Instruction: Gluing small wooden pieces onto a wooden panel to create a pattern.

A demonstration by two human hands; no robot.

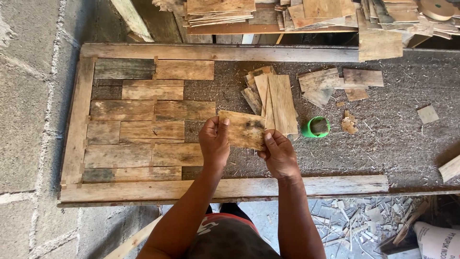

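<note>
— So, where is the plank piece, and how does it lie?

— Both hands hold it above the counter (393, 144), just right of the laid boards. The wooden slat (243, 128) is flat and rectangular, with its long axis running roughly left to right, the right end dipping a little toward the person. The left hand (214, 143) pinches its left end, thumb on top; the right hand (279, 154) grips the lower right corner, thumb pressed on the face. Both hands are closed on it.

— How many slats are already laid?

— Inside the wooden frame (76, 124) I count about twelve laid boards (152, 110), in six staggered rows of two. The top-left one is dark grey; the rest are tan or brown.

— And loose pieces?

— One fanned pile of slats (273, 98) sits just beyond the held one, perhaps five pieces, long axes pointing away from the person. Farther right lies a small group of offcuts (335, 81), about four. One green cup-like container (315, 127) lies on its side just right of the pile. A single small square chip (427, 114) rests well apart, toward the right.

— Anything above?

— A shelf stacked with more slats (297, 14); too many to count.
</note>
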